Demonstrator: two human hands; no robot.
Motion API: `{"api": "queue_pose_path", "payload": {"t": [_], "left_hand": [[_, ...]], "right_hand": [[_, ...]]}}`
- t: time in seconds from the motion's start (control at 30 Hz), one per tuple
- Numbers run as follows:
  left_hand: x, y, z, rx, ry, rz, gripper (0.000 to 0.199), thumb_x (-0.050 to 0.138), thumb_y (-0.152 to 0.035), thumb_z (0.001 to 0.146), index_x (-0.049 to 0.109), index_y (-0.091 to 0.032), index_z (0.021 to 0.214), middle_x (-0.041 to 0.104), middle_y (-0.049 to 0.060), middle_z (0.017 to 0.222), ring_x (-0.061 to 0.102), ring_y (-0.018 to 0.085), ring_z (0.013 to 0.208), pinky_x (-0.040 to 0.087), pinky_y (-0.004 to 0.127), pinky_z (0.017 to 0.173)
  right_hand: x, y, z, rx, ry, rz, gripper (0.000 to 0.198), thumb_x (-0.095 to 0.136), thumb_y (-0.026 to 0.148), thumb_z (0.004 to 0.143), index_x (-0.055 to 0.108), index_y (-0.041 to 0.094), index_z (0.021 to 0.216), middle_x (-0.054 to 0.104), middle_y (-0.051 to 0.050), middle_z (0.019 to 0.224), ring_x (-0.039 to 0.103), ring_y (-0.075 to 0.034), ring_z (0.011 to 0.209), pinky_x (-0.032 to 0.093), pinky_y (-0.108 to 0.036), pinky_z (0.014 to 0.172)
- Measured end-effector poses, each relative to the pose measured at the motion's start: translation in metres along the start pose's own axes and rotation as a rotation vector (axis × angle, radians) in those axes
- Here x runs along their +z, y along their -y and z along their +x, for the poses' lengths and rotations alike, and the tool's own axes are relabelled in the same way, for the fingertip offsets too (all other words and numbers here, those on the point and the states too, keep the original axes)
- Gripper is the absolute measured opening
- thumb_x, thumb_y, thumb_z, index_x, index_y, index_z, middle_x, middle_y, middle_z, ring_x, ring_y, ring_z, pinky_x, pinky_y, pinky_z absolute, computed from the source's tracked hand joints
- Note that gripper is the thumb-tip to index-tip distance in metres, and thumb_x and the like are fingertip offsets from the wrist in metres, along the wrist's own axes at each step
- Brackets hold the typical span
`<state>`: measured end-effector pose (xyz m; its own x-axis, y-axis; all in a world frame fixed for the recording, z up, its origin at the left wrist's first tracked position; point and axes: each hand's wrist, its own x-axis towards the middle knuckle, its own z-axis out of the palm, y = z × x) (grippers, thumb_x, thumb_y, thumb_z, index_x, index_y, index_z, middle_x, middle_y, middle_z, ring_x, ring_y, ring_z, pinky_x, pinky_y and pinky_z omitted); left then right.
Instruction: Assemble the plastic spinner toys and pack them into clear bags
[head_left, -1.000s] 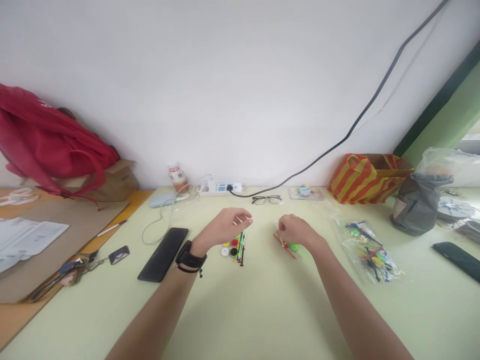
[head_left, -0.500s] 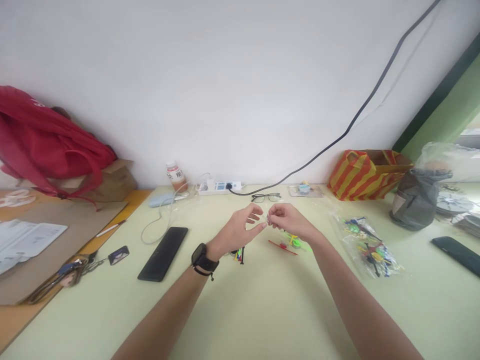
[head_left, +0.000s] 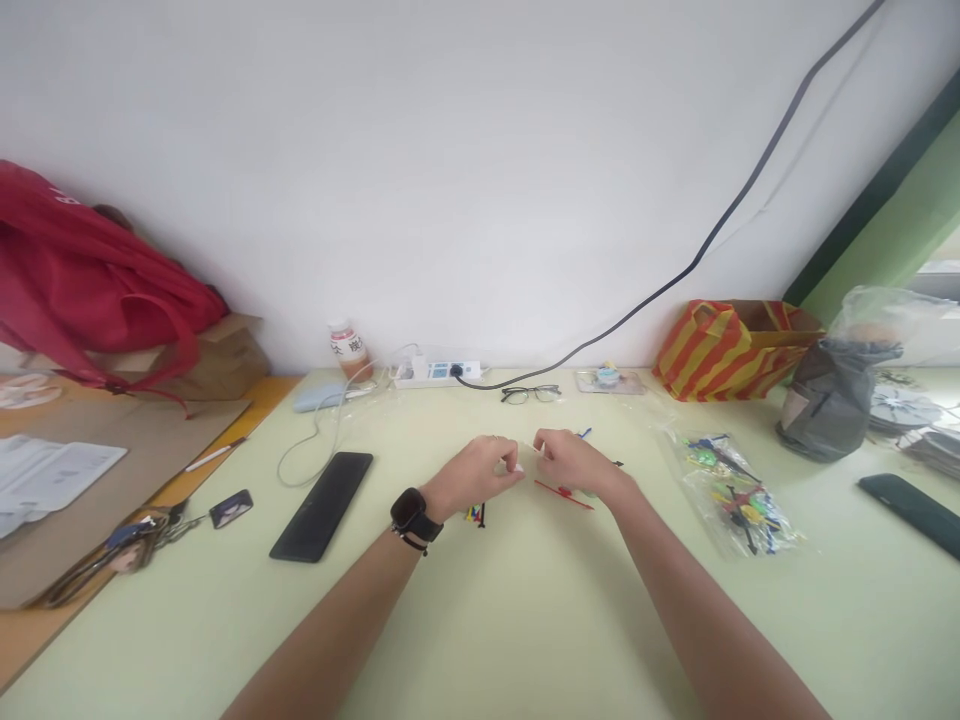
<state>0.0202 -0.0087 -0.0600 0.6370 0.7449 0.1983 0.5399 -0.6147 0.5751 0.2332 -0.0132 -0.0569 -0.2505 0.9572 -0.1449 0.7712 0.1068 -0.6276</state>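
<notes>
Both hands meet fingertip to fingertip just above the table (head_left: 480, 620). Left hand (head_left: 480, 472) and right hand (head_left: 571, 462) each pinch a tiny pale piece between them; too small to tell what it is. Judging by this, joining is mid-way, not finished. Red stick (head_left: 564, 494) lies just below right hand, unused. Loose colored sticks (head_left: 475, 514) sit under left hand w/ more to go. Bag of parts (head_left: 731, 495) right of red stick, phone (head_left: 322, 504) well left.
</notes>
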Motion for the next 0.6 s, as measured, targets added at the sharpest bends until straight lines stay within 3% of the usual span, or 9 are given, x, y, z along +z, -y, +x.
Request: {"api": "queue_pose_path", "payload": {"t": [0.1,0.2,0.3,0.37,0.47,0.6], "left_hand": [[0.002,0.007,-0.001,0.025,0.028,0.076,0.006,0.066,-0.023,0.088,0.069,-0.022,0.093,0.072,0.004,0.089,0.064,0.025,0.092,0.050,0.035,0.082],[0.002,0.012,-0.001,0.028,0.005,0.165,0.010,0.065,-0.023,0.091,0.071,-0.022,0.099,0.074,0.007,0.098,0.064,0.028,0.100,0.050,0.041,0.090],[-0.001,0.014,-0.001,0.030,-0.049,0.169,0.020,0.066,-0.026,0.092,0.070,-0.023,0.112,0.074,0.008,0.113,0.063,0.029,0.109,0.048,0.044,0.099],[-0.004,0.013,-0.001,0.035,-0.072,0.139,0.022,0.066,-0.028,0.093,0.070,-0.024,0.114,0.073,0.007,0.116,0.063,0.028,0.112,0.048,0.044,0.102],[-0.009,0.006,-0.002,0.028,-0.094,0.084,0.021,0.064,-0.031,0.095,0.071,-0.024,0.113,0.075,0.007,0.115,0.064,0.028,0.111,0.049,0.043,0.101],[-0.011,-0.006,0.000,-0.008,-0.081,-0.091,0.020,0.060,-0.035,0.098,0.073,-0.024,0.109,0.077,0.006,0.107,0.069,0.025,0.098,0.054,0.039,0.090]], "right_hand": [[-0.008,-0.001,-0.007,0.029,0.001,-0.139,0.016,0.065,0.022,0.081,0.059,0.021,0.096,0.066,-0.008,0.100,0.060,-0.022,0.085,0.035,-0.029,0.066],[-0.011,0.003,-0.013,0.043,0.049,-0.232,0.019,0.075,0.027,0.074,0.061,0.021,0.086,0.067,-0.008,0.096,0.063,-0.024,0.083,0.036,-0.030,0.065],[-0.008,0.007,-0.016,0.053,0.118,-0.285,0.025,0.079,0.013,0.059,0.058,0.020,0.071,0.067,-0.009,0.087,0.064,-0.025,0.076,0.036,-0.030,0.063],[-0.008,0.009,-0.016,0.044,0.143,-0.286,0.025,0.074,0.004,0.057,0.054,0.019,0.062,0.066,-0.009,0.080,0.064,-0.025,0.073,0.036,-0.031,0.062],[-0.015,0.008,-0.016,0.006,0.171,-0.221,0.020,0.067,0.002,0.064,0.056,0.019,0.060,0.068,-0.008,0.077,0.064,-0.022,0.068,0.038,-0.030,0.060],[-0.033,0.006,-0.017,-0.113,0.195,0.045,0.008,0.061,0.017,0.083,0.068,0.022,0.082,0.074,-0.003,0.087,0.064,-0.016,0.069,0.044,-0.027,0.061]]}}
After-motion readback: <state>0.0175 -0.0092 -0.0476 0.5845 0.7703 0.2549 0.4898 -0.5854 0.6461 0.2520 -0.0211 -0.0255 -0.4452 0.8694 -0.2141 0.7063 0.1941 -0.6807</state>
